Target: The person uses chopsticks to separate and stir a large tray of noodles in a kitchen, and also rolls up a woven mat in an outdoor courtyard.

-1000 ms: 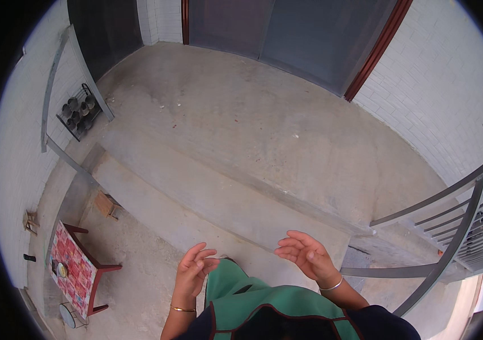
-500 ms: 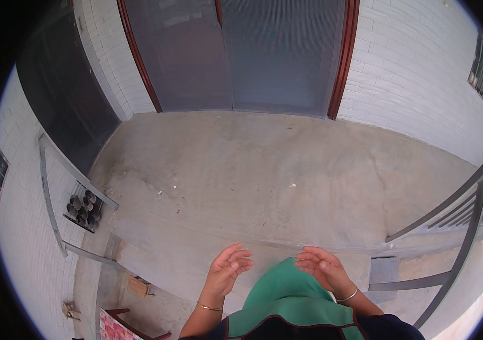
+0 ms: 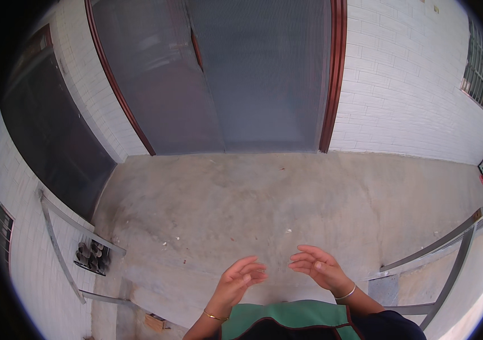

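Note:
Both my hands are raised in front of my body, above the concrete floor (image 3: pixel 252 209), with a gap between them. My left hand (image 3: pixel 242 276) has a gold bangle at the wrist, and its fingers are curved but apart, holding nothing. Facing it, my right hand (image 3: pixel 320 268) wears a silver-coloured bangle; its fingers are likewise spread and hold nothing. Below them shows the green apron (image 3: pixel 286 315) with dark red edging, worn over dark sleeves. Neither hand touches anything.
Ahead stands a doorway with a grey mesh curtain (image 3: pixel 264 85) in a red frame. Metal railings (image 3: pixel 448 246) (image 3: pixel 63 249) flank me. A shoe rack (image 3: pixel 92 256) stands at left, by a dark doorway (image 3: pixel 54 124). White brick walls (image 3: pixel 388 85) enclose the area.
The view has tipped up and moved towards the doorway, so the curtain sits lower in the picture. My hands stay raised and apart; the left has shifted slightly right, nearer the right hand.

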The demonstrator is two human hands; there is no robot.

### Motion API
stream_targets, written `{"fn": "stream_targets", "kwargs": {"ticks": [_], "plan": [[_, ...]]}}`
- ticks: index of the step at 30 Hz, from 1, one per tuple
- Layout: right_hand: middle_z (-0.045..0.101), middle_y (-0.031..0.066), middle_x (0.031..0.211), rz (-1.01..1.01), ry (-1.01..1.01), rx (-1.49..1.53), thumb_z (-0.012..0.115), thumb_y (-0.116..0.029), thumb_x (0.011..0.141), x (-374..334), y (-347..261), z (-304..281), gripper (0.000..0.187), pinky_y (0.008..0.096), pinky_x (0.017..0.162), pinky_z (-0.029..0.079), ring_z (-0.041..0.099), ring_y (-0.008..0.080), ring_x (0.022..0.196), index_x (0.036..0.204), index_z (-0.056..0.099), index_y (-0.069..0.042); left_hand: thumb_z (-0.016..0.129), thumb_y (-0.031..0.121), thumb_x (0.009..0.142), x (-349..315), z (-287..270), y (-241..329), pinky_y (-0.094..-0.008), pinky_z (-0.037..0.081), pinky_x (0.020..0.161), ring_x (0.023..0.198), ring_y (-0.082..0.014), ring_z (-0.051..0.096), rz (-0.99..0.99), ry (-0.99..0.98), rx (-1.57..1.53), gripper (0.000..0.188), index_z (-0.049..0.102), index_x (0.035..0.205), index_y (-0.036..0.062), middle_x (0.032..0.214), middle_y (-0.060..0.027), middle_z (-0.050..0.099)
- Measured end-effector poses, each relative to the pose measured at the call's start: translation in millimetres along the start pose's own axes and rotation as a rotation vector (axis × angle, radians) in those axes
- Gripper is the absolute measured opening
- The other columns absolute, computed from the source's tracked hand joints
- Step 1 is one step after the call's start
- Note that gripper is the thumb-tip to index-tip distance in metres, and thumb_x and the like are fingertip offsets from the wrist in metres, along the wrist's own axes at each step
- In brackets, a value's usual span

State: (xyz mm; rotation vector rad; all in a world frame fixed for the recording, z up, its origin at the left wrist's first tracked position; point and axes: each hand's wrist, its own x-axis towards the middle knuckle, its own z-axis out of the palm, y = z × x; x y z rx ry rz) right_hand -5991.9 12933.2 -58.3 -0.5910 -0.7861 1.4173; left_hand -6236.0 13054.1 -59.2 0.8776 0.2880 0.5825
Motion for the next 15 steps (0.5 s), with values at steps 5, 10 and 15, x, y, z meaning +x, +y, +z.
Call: {"fn": "stream_targets", "kwargs": {"ticks": [5,10,15], "plan": [[0.048,0.0176,0.131,-0.003,-0.121,-0.032,0.054,-0.027,0.093,90,-16,11,0.057,0.044,0.103,0.037,0.049,0.0303,0.12,0.139,0.033,-0.001,0.057,0.014,0.09,13,-47,48,-0.0402,0.048,0.093,0.106,-0.0308,0.06,0.079,0.115,-0.008,0.049,0.039,0.134,0.0014,0.123,-0.0199,0.054],[0.048,0.017,0.131,0.001,-0.119,-0.008,0.055,-0.028,0.092,195,1,13,0.059,0.0443,0.105,0.036,0.048,0.0308,0.121,0.139,0.032,0.0,0.057,0.014,0.09,51,-132,82,-0.0402,0.048,0.092,0.106,-0.031,0.06,0.157,0.188,-0.08,0.049,0.04,0.134,0.0024,0.124,-0.0195,0.054],[0.047,0.0164,0.133,0.105,-0.039,-0.018,0.057,-0.031,0.091,318,-14,58,0.063,0.0443,0.106,0.034,0.046,0.0328,0.123,0.141,0.031,-0.003,0.058,0.016,0.09,109,-195,184,-0.0402,0.048,0.094,0.107,-0.0328,0.059,0.147,0.2,-0.122,0.05,0.039,0.135,0.004,0.125,-0.0192,0.053]]}}
